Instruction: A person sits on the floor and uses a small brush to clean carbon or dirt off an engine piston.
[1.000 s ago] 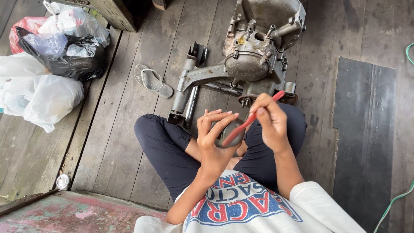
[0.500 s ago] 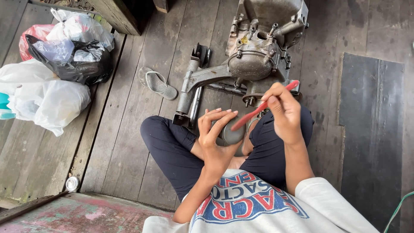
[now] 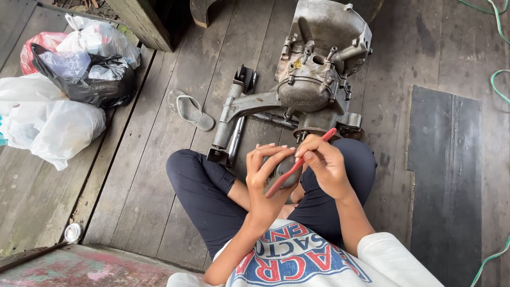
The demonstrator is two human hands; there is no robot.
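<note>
I sit cross-legged on a wooden plank floor. My left hand (image 3: 264,175) cups a round grey metal part (image 3: 287,170) over my lap. My right hand (image 3: 324,162) grips a slim red tool (image 3: 298,163) that runs slantwise across the part, its lower end against my left palm. Just beyond my knees lies a large grey engine casing (image 3: 319,69) with a long metal arm (image 3: 234,119) reaching to the left.
A grey flip-flop (image 3: 190,109) lies left of the engine. White, black and red plastic bags (image 3: 64,95) are heaped at the far left. A small metal can (image 3: 72,232) stands at lower left. A dark mat (image 3: 445,180) and a green hose (image 3: 496,85) lie at right.
Both hands have stayed together over my lap with the red tool on the grey part. The view has shifted a little, so the engine and bags sit lower in frame.
</note>
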